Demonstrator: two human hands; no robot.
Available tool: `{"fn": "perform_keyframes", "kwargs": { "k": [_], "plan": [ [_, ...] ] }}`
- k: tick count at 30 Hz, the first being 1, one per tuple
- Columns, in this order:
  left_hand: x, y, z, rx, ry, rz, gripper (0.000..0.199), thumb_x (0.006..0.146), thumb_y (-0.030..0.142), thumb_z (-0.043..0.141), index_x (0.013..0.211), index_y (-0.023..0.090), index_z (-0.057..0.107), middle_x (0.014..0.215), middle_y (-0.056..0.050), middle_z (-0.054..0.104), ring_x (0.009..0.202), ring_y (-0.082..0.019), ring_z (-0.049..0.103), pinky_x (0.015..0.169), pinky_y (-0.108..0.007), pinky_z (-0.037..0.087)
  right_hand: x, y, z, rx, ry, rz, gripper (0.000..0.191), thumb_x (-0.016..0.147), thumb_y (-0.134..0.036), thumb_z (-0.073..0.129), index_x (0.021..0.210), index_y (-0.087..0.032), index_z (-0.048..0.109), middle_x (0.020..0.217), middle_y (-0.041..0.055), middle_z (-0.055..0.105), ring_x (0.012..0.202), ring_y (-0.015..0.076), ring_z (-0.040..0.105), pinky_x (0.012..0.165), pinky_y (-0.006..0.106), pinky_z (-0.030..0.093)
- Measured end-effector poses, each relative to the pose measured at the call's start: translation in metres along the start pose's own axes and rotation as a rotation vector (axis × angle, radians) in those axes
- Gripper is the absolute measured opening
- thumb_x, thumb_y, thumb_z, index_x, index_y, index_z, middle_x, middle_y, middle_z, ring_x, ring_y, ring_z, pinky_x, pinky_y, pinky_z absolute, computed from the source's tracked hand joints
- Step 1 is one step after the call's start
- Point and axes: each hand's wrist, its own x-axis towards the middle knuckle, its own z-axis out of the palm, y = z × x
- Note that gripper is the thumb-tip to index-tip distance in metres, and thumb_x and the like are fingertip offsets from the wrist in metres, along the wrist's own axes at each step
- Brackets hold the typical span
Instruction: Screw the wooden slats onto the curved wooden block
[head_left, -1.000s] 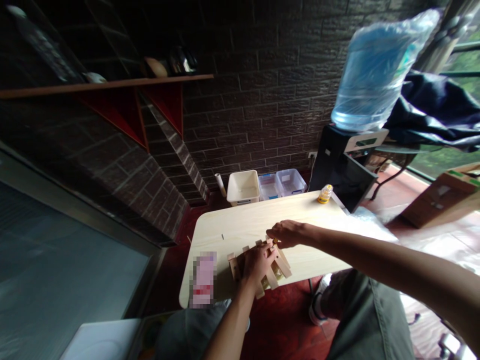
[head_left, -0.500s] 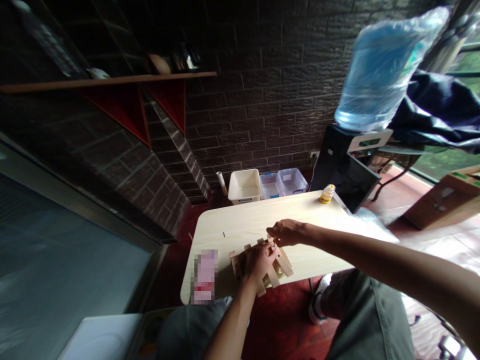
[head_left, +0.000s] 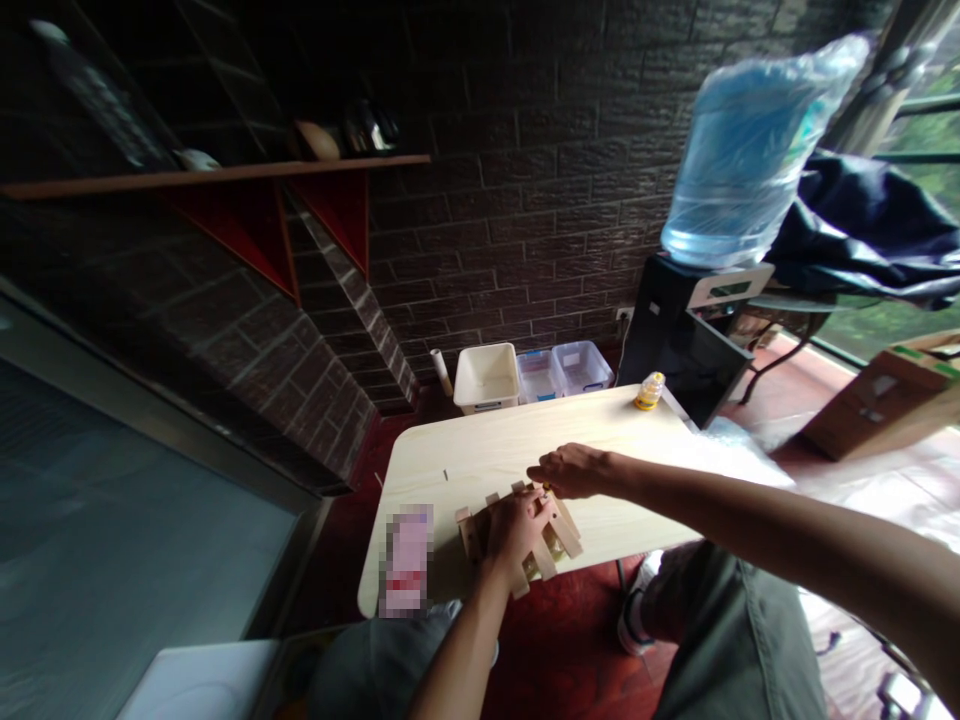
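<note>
A small slatted wooden frame [head_left: 570,534] of pale slats lies tilted at the table's near edge, with something yellowish-green showing between its slats. My left hand [head_left: 515,525] is closed over its middle and holds it down, covering part of the slats. At the frame's far edge is my right hand [head_left: 574,470], back upward and fingers bent toward the left. Just under it a small yellow thing [head_left: 547,488] shows; its kind is hidden by the fingers. The pale table [head_left: 450,440] carries all of this.
A short dark stick [head_left: 445,475] and a blurred-out pink item [head_left: 409,555] lie to the left. A yellow-capped clear bottle [head_left: 649,391] stands at the far right corner. Behind are a cream bin [head_left: 486,376], clear bins [head_left: 581,366] and a water dispenser [head_left: 667,320].
My right hand has turned slightly at the frame's far edge, its fingers now reaching further left. My left hand and the frame stay in place. The view has shifted slightly.
</note>
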Motion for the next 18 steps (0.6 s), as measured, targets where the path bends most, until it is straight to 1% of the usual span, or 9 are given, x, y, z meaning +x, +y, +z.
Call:
{"fn": "perform_keyframes", "kwargs": {
  "k": [2,4,7,9,12,15,18],
  "plan": [
    [0.0002,-0.0021,0.0018,-0.005,0.015,0.025,0.020,0.089,0.035,0.056,0.083,0.020,0.068,0.070,0.000,0.062,0.063,-0.012,0.054,0.067,-0.025,0.037,0.0001,-0.0011,0.0003,-0.007,0.000,0.002,0.028,0.084,-0.020,0.053,0.112,-0.015,0.060,0.093,0.0112,0.071,0.074,0.0212,0.066,0.055,0.027,0.042],
    [0.0007,-0.0038,0.0027,-0.003,0.022,0.036,0.020,0.089,0.034,0.055,0.084,0.020,0.068,0.070,0.000,0.062,0.063,-0.012,0.054,0.067,-0.025,0.038,0.0015,-0.0002,0.0001,0.012,-0.029,0.019,0.031,0.084,-0.024,0.055,0.113,-0.014,0.059,0.091,0.0111,0.071,0.072,0.0209,0.066,0.055,0.027,0.042],
    [0.0018,-0.0047,0.0021,0.008,0.004,0.027,0.019,0.089,0.033,0.054,0.088,0.021,0.070,0.068,0.000,0.062,0.063,-0.013,0.055,0.069,-0.025,0.039,0.0042,0.0035,-0.0004,0.055,-0.068,0.060,0.033,0.084,-0.032,0.057,0.111,-0.013,0.060,0.087,0.0109,0.071,0.069,0.0206,0.065,0.054,0.027,0.041],
    [0.0025,-0.0045,0.0013,0.003,-0.010,0.014,0.018,0.089,0.032,0.056,0.091,0.022,0.070,0.069,0.000,0.063,0.065,-0.014,0.057,0.070,-0.025,0.040,0.0057,0.0059,0.0004,0.068,-0.081,0.080,0.033,0.084,-0.034,0.058,0.109,-0.013,0.061,0.086,0.0110,0.070,0.069,0.0201,0.064,0.054,0.026,0.040],
    [0.0032,-0.0039,0.0009,-0.005,-0.011,0.008,0.018,0.088,0.032,0.057,0.094,0.023,0.071,0.072,-0.001,0.065,0.069,-0.014,0.059,0.071,-0.026,0.041,0.0068,0.0074,0.0044,0.074,-0.086,0.100,0.033,0.083,-0.034,0.058,0.108,-0.013,0.061,0.086,0.0112,0.070,0.069,0.0203,0.064,0.053,0.026,0.040],
    [0.0033,-0.0031,0.0011,-0.001,-0.016,-0.007,0.019,0.088,0.032,0.056,0.096,0.023,0.071,0.073,-0.001,0.066,0.071,-0.016,0.060,0.072,-0.026,0.041,0.0070,0.0072,0.0087,0.085,-0.057,0.095,0.035,0.082,-0.034,0.058,0.110,-0.013,0.060,0.087,0.0118,0.070,0.073,0.0219,0.066,0.054,0.027,0.041],
    [0.0027,-0.0014,0.0009,-0.016,-0.022,-0.018,0.020,0.088,0.032,0.056,0.098,0.023,0.071,0.073,-0.002,0.066,0.072,-0.016,0.061,0.073,-0.027,0.041,0.0068,0.0063,0.0087,0.083,-0.037,0.096,0.037,0.080,-0.031,0.060,0.112,-0.013,0.059,0.091,0.0129,0.071,0.076,0.0234,0.066,0.055,0.027,0.042]
  ]
}}
